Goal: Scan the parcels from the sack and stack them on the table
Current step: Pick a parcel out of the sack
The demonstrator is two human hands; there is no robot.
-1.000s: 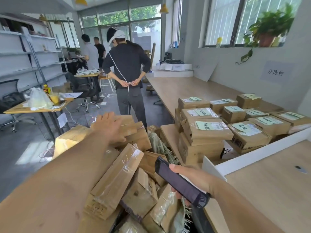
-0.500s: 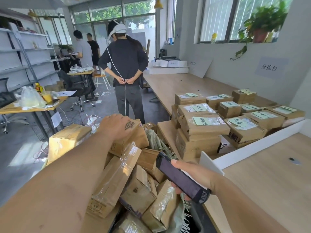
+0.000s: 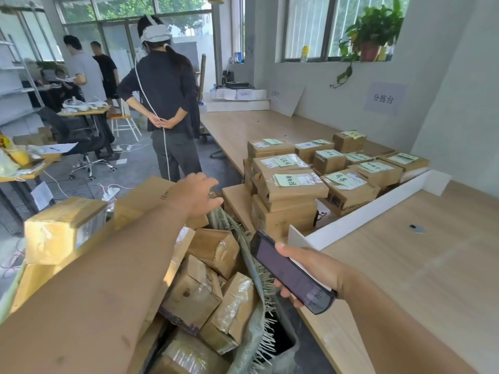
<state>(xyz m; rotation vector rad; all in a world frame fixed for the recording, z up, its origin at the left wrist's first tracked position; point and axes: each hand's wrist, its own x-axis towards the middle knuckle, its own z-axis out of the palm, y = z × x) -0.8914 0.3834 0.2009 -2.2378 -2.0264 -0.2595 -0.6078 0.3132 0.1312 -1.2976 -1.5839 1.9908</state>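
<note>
Our left hand (image 3: 196,195) reaches out over the sack, palm down, with its fingers straight and loosely spread. It grips nothing. The palm lies over the right end of a long box (image 3: 145,198) at the top of the pile, and the fingertips stick out past the box's edge. We cannot tell whether the palm is pressing on the cardboard.

Our right hand (image 3: 309,268) is curled round a dark scanner (image 3: 293,272). The thumb lies along the upper end and the fingers wrap underneath. The scanner is held tilted, just above the near edge of the table (image 3: 405,279), with its dark face turned up towards us.

Between our arms stands the woven sack (image 3: 258,327), open, its frayed rim against the table's side. It is heaped with taped brown parcels (image 3: 194,295) lying at all angles.

On the table beyond a white divider (image 3: 378,209) is the stack (image 3: 294,184). These boxes sit in rows, two high at the near corner, each with a pale green label on top.

Farther off a person (image 3: 167,103) in dark clothes stands with their back to us, hands behind them. A plant (image 3: 372,28) sits on the windowsill.
</note>
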